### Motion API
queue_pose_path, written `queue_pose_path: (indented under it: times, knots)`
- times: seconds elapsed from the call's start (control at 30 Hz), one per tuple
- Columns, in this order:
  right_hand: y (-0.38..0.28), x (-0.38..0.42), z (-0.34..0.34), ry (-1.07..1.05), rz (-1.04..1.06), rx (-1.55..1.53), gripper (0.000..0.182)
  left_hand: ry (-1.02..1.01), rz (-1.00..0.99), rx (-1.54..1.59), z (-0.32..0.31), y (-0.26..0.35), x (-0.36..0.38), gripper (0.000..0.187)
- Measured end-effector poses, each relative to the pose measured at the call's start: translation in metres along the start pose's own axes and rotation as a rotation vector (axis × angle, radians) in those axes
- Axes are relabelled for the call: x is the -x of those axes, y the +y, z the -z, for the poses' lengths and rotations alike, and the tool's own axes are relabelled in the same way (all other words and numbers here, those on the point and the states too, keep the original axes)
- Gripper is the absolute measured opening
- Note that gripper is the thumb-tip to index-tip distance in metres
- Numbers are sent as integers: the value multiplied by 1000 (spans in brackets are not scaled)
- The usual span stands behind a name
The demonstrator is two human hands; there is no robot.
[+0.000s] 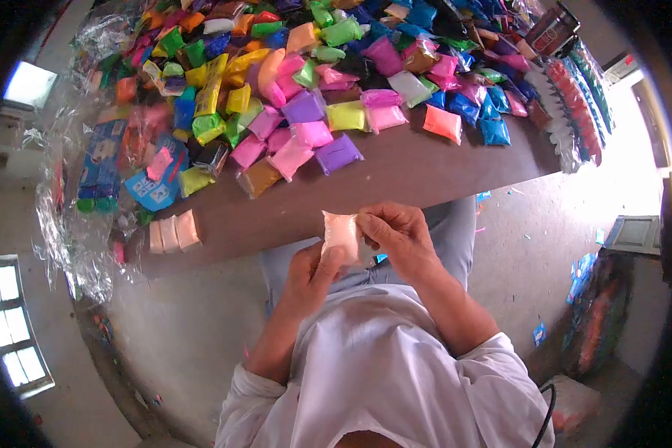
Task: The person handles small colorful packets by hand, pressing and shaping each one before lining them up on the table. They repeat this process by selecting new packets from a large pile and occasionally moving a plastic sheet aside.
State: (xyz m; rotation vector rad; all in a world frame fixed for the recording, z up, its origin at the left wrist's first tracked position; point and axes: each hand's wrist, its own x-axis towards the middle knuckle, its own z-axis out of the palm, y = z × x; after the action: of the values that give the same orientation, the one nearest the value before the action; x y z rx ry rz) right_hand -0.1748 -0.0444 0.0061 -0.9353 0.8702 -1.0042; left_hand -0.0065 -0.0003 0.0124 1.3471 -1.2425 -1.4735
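Note:
A small peach-coloured packet (341, 230) in clear film is held up over my lap, just off the table's near edge. My left hand (316, 270) grips its lower left part, with the thumb lying across the front. On the other side, my right hand (393, 231) pinches the packet's upper right edge between thumb and fingers. Several similar peach packets (175, 232) lie side by side on the table to the left. What is inside the film looks soft, but I cannot make out any print on it.
A heap of coloured packets (306, 108) covers the back of the brown table (411, 168). Crumpled clear plastic (56, 179) and a blue printed wrapper (155, 185) lie at the left. Strips of packets (575, 104) stand at the far right. Scraps dot the floor.

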Motion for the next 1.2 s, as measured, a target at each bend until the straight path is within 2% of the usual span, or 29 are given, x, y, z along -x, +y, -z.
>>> queue_pose_path:
  times: [0.1,0.17,0.2,0.27,0.37,0.5,0.6,0.67,0.7,0.77,0.87,1.0,1.07,1.1,1.17,1.2]
  knots:
    - [0,0,2,-5,17,-74,20,-91,13,-15,2,3,-1,44]
    - [-3,0,1,8,-108,-191,18,-83,-33,-42,2,4,-2,43]
    - [-2,1,1,6,-109,-190,18,-81,-33,-42,3,3,-2,43]
    - [2,5,0,-142,-112,-33,18,-90,6,-45,4,-1,-1,44]
    - [-11,7,-11,-161,-134,-20,19,-57,-44,-58,3,0,-1,45]
    - [-1,5,-4,-208,-166,-16,24,-14,-4,-15,5,-5,1,46]
    - [2,1,2,-269,-198,-182,22,-12,-8,88,7,-9,0,44]
    - [5,-3,7,-313,-272,-450,27,-33,38,236,11,-16,-1,42]
    - [6,-4,3,-312,-272,-450,27,-33,38,237,10,-15,-1,42]
    - [8,-8,-8,-294,47,-351,32,-64,121,395,6,-10,-2,47]
    - [8,-12,-3,-399,99,-189,35,-154,230,561,7,-3,-2,45]
    - [5,-17,6,-449,215,-77,32,-240,239,563,11,-11,-3,48]
    - [5,-17,12,-358,-12,-60,25,-313,218,553,9,-17,-7,51]
    - [1,-16,12,-356,-12,-59,25,-315,219,554,8,-19,-6,51]
    - [-12,-14,10,-183,-96,-12,22,-166,168,334,6,-24,-3,57]
    - [-13,-15,12,-170,-117,-11,24,-165,169,335,6,-25,-3,57]
